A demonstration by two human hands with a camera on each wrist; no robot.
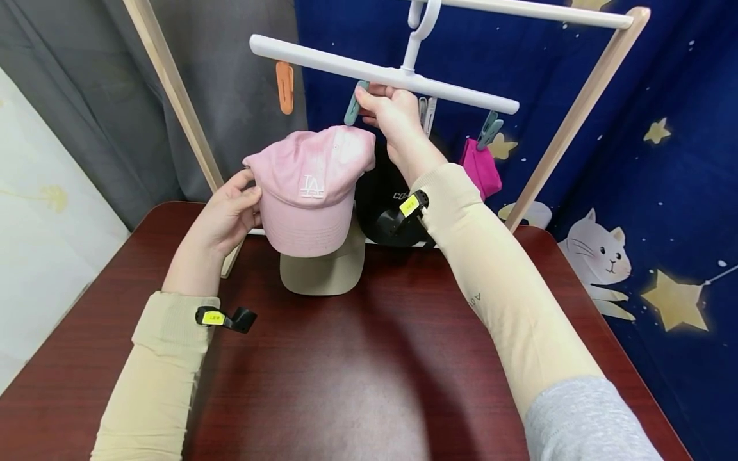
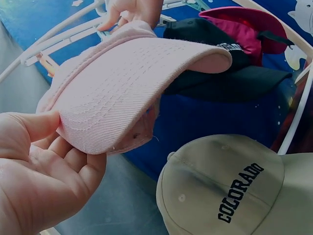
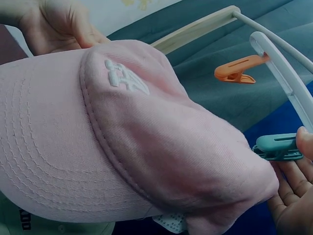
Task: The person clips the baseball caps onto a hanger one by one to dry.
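My left hand (image 1: pixel 221 214) pinches a pink baseball cap (image 1: pixel 311 192) at the side of its brim, thumb on top and fingers beneath in the left wrist view. White letters mark the cap's front, and it hangs brim down below a white clip hanger (image 1: pixel 328 59). With my right hand (image 1: pixel 398 121) I pinch a teal clip (image 3: pixel 279 145) on that hanger, the thumb pressing its handle end. The clip's tip is right at the edge of the cap's crown in the right wrist view. Part of the right fingers is hidden behind the clip and the cap.
An orange clip (image 1: pixel 285 88) hangs at the hanger's left end. Further right a black cap (image 1: pixel 386 211) and a magenta cap (image 1: pixel 481 169) hang from clips. Behind the pink cap is a beige cap (image 2: pixel 220 181). A wooden rack (image 1: pixel 576 115) stands on the dark red table (image 1: pixel 323 384).
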